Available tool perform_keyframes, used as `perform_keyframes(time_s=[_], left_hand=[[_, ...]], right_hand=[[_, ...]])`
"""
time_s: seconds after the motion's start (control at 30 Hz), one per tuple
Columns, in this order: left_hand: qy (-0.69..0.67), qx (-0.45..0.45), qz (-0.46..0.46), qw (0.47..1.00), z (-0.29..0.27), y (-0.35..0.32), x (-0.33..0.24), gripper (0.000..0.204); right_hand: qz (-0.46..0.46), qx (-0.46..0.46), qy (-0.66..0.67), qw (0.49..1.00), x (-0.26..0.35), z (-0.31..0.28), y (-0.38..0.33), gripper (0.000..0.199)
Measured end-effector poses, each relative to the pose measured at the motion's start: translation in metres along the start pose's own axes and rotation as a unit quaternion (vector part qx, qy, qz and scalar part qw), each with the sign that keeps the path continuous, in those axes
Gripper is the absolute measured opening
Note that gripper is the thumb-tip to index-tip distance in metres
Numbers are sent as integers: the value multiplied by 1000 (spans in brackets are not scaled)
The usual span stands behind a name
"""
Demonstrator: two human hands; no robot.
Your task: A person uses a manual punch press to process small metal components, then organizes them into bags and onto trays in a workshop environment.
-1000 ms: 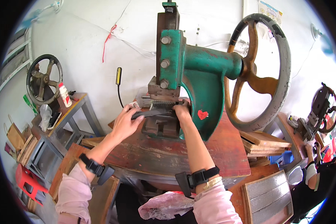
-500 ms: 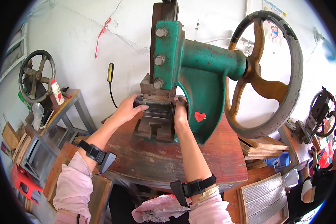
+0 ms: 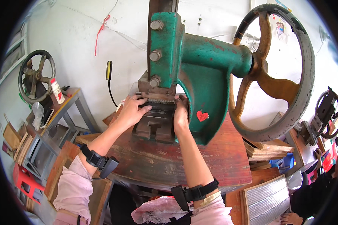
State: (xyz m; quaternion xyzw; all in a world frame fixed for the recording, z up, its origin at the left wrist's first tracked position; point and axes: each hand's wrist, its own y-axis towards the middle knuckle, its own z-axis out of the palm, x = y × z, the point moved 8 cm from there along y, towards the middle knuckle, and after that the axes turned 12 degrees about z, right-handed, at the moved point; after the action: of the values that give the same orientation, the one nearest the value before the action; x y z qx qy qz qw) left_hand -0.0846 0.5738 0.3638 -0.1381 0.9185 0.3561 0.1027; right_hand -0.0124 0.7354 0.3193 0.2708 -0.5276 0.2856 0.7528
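Observation:
A green hand press (image 3: pixel 202 90) stands on the wooden table, with a dark metal die block (image 3: pixel 154 125) under its ram. Across the die's back, just beneath the ram, lies a row of small metal teeth (image 3: pixel 161 101). At its left end is my left hand (image 3: pixel 130 112), thumb and index finger stretched apart, their tips touching the die. My right hand (image 3: pixel 181 116) is at the right end, between the die and the press frame. Its fingers are curled and partly hidden; what they hold, if anything, cannot be made out.
A large handwheel (image 3: pixel 304 71) rises on the press's right. Wooden trays (image 3: pixel 268 146) are stacked beside the table (image 3: pixel 214 157); a framed tray of silvery rows (image 3: pixel 266 198) lies lower right. Another person's hand (image 3: pixel 292 218) is near it. A yellow-black lamp (image 3: pixel 109 71) stands behind.
The view has shifted slightly. My left index finger now stretches further toward the teeth; my right hand stays at the die's right end. The other person's hand has come near the framed tray.

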Motion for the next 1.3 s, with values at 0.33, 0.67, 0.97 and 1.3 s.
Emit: perform_keyframes(time_s=[0.33, 0.67, 0.97, 1.3], left_hand=[[-109, -34, 6, 993, 5, 3, 17, 27], [-81, -34, -58, 994, 8, -2, 21, 34], [45, -49, -106, 992, 2, -11, 20, 58], [-515, -95, -209, 826, 39, -28, 32, 44]], right_hand=[[5, -46, -86, 995, 8, -2, -10, 39], [-44, -68, -72, 994, 18, -2, -13, 34], [-120, 13, -305, 945, 23, 5, -47, 55], [-527, -446, -688, 223, 369, -39, -185, 48]])
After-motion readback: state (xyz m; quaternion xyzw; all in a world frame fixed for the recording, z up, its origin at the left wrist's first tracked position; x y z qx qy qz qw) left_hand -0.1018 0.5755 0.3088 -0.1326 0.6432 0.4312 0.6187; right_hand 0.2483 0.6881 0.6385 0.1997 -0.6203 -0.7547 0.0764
